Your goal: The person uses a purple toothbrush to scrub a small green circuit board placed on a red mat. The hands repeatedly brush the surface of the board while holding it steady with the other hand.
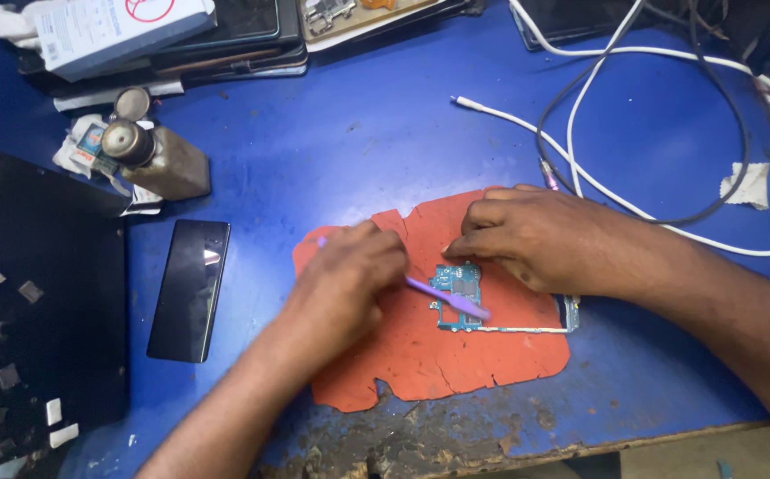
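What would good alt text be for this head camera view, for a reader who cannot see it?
The left hand holds a purple brush on a small blue-green circuit board, which the right hand pins to a torn orange mat on a blue table. A dark phone lies to the left, near a metal bottle; white cables trail at upper right.
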